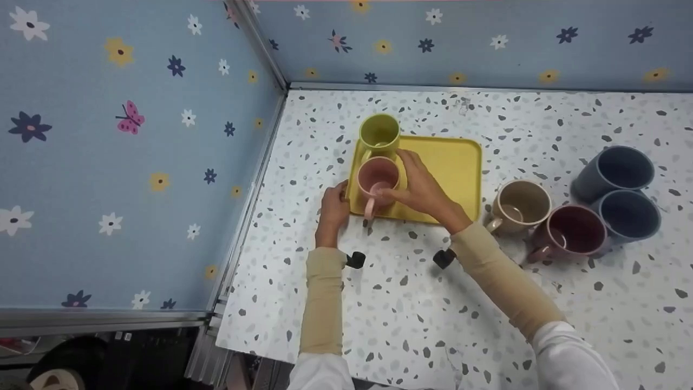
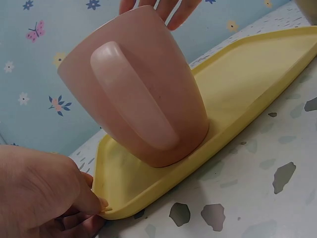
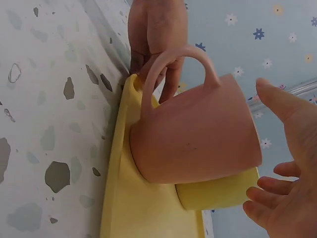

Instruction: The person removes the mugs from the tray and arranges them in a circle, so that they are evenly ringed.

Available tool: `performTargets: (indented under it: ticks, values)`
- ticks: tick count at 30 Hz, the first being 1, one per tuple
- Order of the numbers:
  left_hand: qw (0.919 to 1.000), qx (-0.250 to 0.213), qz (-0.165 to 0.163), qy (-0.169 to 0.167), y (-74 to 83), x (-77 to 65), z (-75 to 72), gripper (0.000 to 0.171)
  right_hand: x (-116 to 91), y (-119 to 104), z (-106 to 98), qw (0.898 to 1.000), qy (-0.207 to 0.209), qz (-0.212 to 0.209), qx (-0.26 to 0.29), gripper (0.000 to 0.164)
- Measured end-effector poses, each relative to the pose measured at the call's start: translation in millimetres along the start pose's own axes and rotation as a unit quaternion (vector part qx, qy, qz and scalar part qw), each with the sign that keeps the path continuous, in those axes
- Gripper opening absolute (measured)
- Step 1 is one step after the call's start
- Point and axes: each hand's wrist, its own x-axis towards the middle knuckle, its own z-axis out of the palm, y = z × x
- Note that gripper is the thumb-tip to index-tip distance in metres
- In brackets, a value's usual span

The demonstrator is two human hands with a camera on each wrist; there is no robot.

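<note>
A pink mug stands upright on the front left part of a yellow tray, its handle towards the person. Behind it, a yellow-green mug stands in the tray's back left corner. My left hand pinches the tray's front left corner, with the thumb on the rim. Beside the pink mug is my right hand, its thumb and fingers spread around the rim side. A gap shows between that hand and the mug in the right wrist view.
Right of the tray stand a beige mug, a dark red mug and two blue-grey mugs, close together. Flowered panels border the speckled table at the left and back.
</note>
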Motion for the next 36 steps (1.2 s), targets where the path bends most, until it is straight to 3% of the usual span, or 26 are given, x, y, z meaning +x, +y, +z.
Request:
performTargets:
  ticks: [7,12,28,36]
  values:
    - [0.9999,0.002,-0.012,-0.006,-0.5,0.7,-0.1,0.051,7.6,2.8,13.7,0.999,-0.037,0.000,0.014,0.106]
    - [0.9996,0.007,-0.022,-0.016,-0.6,2.4,-0.3,0.051,11.3,4.4,16.6,0.998,-0.053,-0.008,0.045,0.100]
    - [0.9991,0.011,-0.035,-0.020,-0.7,2.3,-0.4,0.050,3.5,2.8,21.6,1.000,0.004,0.000,0.024,0.090]
    - [0.9996,0.009,-0.022,-0.016,-0.5,2.0,-0.8,0.051,-2.6,3.4,22.4,1.000,0.028,-0.001,0.007,0.092]
